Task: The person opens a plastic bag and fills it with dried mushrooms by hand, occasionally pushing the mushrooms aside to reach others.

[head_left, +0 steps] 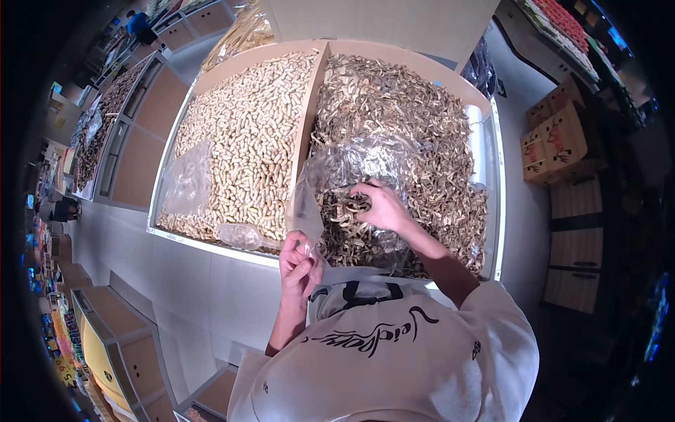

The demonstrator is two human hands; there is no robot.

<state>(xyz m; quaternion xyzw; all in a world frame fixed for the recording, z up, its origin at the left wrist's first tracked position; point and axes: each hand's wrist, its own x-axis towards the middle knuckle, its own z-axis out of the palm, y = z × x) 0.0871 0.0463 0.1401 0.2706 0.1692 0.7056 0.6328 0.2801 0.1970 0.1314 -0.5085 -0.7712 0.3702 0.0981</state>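
Observation:
My left hand (298, 264) is closed on the edge of a clear plastic bag (304, 204) at the front of the bin, beside the wooden divider (309, 116). Within the right compartment my right hand (383, 207) has its fingers curled round some dark dried slices, over the dried mushroom-like pieces (394, 91). Shiny clear plastic (376, 158) lies on the pieces just behind that hand. Peanuts in shells (246, 133) fill the left compartment, with a clear scoop (239, 235) at its front edge.
A flat plastic bag (188, 181) rests on the peanuts. A white roll (476, 146) stands at the bin's right side. Cardboard boxes (555, 144) are stacked to the right. Another bin (105, 126) stands left. A person (140, 28) is far off at upper left.

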